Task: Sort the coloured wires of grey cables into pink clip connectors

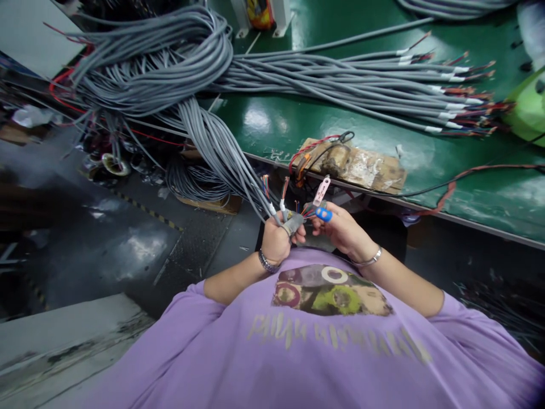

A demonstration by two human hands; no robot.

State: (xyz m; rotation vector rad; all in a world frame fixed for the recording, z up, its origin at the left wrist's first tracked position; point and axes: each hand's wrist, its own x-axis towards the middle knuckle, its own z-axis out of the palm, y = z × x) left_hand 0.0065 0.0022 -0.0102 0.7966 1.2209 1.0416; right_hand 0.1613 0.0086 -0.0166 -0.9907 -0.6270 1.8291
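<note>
My left hand [276, 238] is closed around the end of a grey cable [258, 196], with a grey wrapping over what looks like its thumb. Thin coloured wires [307, 211] fan out from that end towards my right hand [344, 230], whose fingers are pinched on them. A blue band [323, 214] sits at the fingertips of my right hand. Above these fingers sticks up a small pale pink strip [321, 191] with a hole in its end; what it belongs to is hidden. Two more cable ends with white sleeves [283, 205] and bared coloured wires rise beside my left hand.
A large coil of grey cables [157, 62] lies on the green table [264, 122], its stripped ends [464, 105] spread to the right. At the near edge a soldering-stained wooden board [370, 167] carries a lump and red and black leads. More cable [200, 182] lies coiled below the table.
</note>
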